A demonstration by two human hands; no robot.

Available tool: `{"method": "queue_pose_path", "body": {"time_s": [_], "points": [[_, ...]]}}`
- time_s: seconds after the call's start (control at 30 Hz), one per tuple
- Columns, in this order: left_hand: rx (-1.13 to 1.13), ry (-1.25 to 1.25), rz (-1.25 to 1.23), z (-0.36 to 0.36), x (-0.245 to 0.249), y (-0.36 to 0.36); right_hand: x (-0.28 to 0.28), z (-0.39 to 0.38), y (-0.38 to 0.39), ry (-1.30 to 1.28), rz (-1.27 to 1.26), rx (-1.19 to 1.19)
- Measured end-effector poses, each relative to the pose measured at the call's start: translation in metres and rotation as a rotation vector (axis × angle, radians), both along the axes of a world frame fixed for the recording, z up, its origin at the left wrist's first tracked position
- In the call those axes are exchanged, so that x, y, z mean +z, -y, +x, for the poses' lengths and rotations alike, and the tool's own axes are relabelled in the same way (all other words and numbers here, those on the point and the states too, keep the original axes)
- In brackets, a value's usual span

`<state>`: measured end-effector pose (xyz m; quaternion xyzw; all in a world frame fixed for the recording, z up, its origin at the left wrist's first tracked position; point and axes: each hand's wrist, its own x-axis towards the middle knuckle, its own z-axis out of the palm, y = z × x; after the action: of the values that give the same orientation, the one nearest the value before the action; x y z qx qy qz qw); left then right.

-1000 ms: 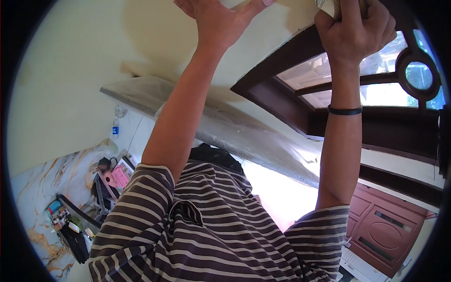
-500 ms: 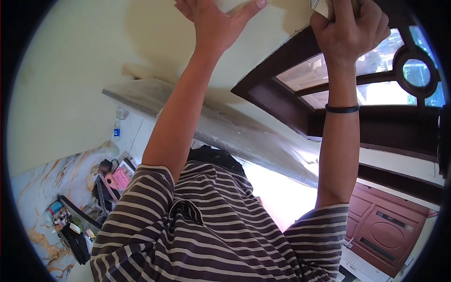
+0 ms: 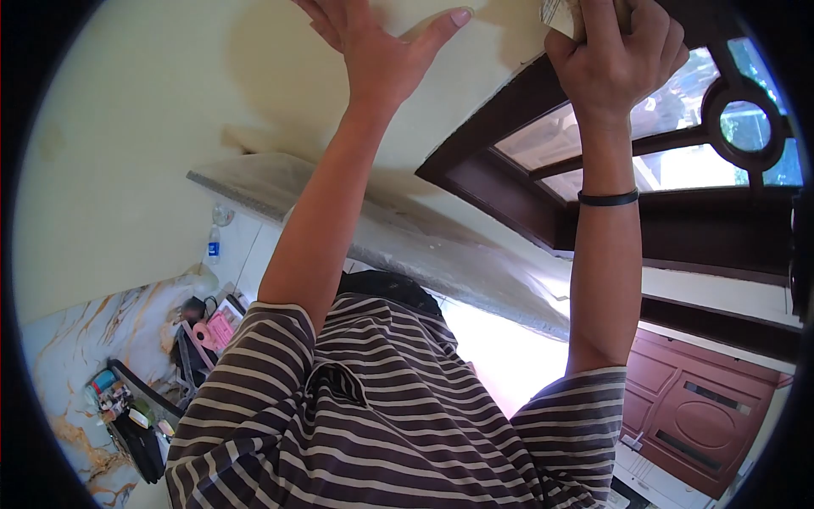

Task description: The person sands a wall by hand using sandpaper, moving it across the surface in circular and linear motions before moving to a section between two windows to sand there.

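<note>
Pale object point(image 3: 562, 15), cut off by the top edge right of centre, is clasped in the curled right hand point(image 3: 615, 72) and could knock the dark window frame point(image 3: 487, 180) if that wrist strayed, while the spread left hand point(image 3: 377, 64), upper centre, seemingly grips nothing.

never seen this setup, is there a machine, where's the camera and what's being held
No machine: everything is seen from one camera worn on the person's head. Below is their brown-and-white striped shirt. The bare left hand is spread before the cream wall; contact is unclear. The bare right hand holds a pale object, partly out of view, near the dark brown window frame. At lower left are a clear plastic bottle with a blue label, a pink object and a white marbled surface.
</note>
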<state>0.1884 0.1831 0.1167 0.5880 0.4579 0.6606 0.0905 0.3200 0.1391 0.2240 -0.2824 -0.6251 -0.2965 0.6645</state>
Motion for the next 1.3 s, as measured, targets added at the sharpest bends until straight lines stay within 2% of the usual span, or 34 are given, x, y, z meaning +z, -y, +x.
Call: {"method": "queue_pose_path", "body": {"time_s": [0.07, 0.1, 0.17, 0.43, 0.6, 1.3], "points": [[-0.005, 0.004, -0.005, 0.000, 0.000, 0.000, 0.000, 0.003, -0.002, 0.011, 0.015, -0.002], [-0.008, 0.006, -0.008, 0.000, 0.000, 0.001, 0.007, 0.034, -0.006, 0.314, 0.130, -0.304], [-0.014, 0.016, -0.011, 0.001, 0.002, 0.003, 0.012, 0.051, -0.009, 0.618, 0.240, -0.607], [-0.011, 0.012, -0.019, 0.001, 0.001, 0.002, 0.010, 0.037, 0.004, 0.549, 0.107, -0.633], [-0.004, 0.015, 0.000, 0.002, 0.002, 0.003, 0.013, 0.049, -0.008, 0.613, 0.243, -0.603], [0.027, 0.020, -0.025, 0.005, 0.007, 0.004, 0.011, 0.046, -0.004, 0.596, 0.201, -0.611]]}}
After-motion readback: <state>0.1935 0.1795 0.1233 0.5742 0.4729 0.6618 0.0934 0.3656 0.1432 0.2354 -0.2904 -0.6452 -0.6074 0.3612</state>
